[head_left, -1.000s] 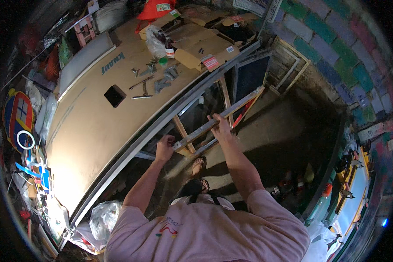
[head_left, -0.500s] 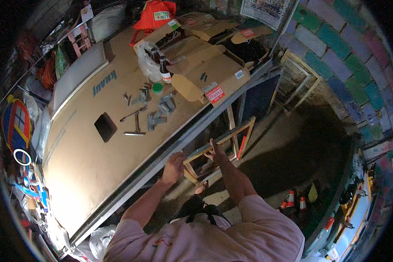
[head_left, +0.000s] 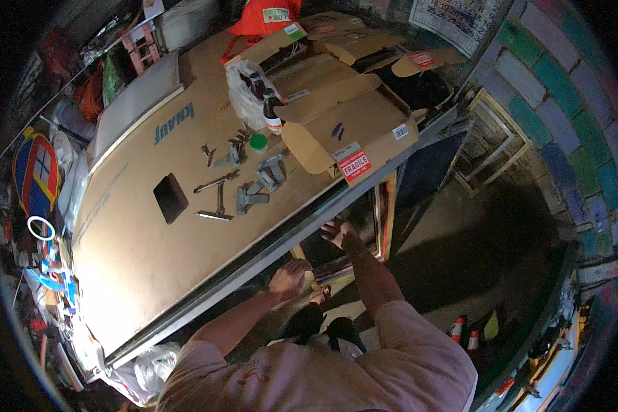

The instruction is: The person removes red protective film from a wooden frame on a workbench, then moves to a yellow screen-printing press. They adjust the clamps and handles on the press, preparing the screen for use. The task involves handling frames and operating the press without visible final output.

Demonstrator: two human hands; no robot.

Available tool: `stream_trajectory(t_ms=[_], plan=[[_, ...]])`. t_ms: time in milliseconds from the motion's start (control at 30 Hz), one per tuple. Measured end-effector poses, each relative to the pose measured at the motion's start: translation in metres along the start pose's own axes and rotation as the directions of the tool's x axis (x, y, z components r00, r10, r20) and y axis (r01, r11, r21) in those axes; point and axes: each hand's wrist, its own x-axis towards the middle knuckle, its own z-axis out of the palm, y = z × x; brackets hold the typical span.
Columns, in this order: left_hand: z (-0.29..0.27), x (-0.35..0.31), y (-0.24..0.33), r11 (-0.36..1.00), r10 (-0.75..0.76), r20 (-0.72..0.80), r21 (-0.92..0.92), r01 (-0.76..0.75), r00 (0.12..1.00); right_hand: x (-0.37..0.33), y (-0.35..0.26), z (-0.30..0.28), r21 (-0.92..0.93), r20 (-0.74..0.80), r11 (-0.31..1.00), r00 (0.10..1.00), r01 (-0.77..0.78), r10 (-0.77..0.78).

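Note:
A wooden frame (head_left: 386, 213) with pale and dark bars stands tilted beside the table's long edge, partly hidden beneath it. My left hand (head_left: 292, 277) is closed round the frame's near left corner. Close under the table edge, my right hand (head_left: 338, 233) has its fingers curled at the frame's upper bar; the contact is partly hidden. One foot (head_left: 320, 295) shows just below the frame.
Metal clamps (head_left: 271, 172), a dark flat phone-like slab (head_left: 170, 198), a green-lidded jar (head_left: 258, 143), a brown bottle (head_left: 272, 113) and flattened cardboard boxes (head_left: 353, 123) lie on the brown-covered table (head_left: 137, 261). Another frame (head_left: 491, 141) leans against the painted block wall (head_left: 549, 117).
The wooden frame has gone lower and further under the table edge. My left hand has moved down to its near corner, my right hand slightly up toward the table. The view has shifted.

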Motion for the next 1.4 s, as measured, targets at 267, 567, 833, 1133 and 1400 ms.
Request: stream_trajectory(t_ms=[267,567,833,1133,1400], plan=[[0.044,0.027,0.025,0.975,0.208,-0.180,-0.037,-0.218,0.961,-0.189,-0.026,0.097,-0.377,-0.584,0.807,0.793,-0.454,0.173],[0.122,0.079,0.204,0.994,0.092,0.356,-0.089,-0.064,0.930,-0.429,-0.093,0.099,-0.445,-0.538,0.864,0.702,0.234,-0.467],[0.255,0.057,0.425,0.784,0.596,0.580,-0.271,-0.559,0.555,-0.678,-0.097,0.178,-0.731,-0.659,0.676,-0.164,-0.088,-0.734],[0.342,0.009,0.561,0.408,0.753,0.654,-0.549,-0.729,-0.071,-0.865,-0.003,0.189,-0.764,-0.264,0.572,-0.665,-0.298,-0.699],[0.397,0.006,0.614,0.299,0.753,0.601,-0.674,-0.675,-0.267,-0.893,0.034,0.167,-0.643,-0.085,0.655,-0.813,-0.397,-0.575]])
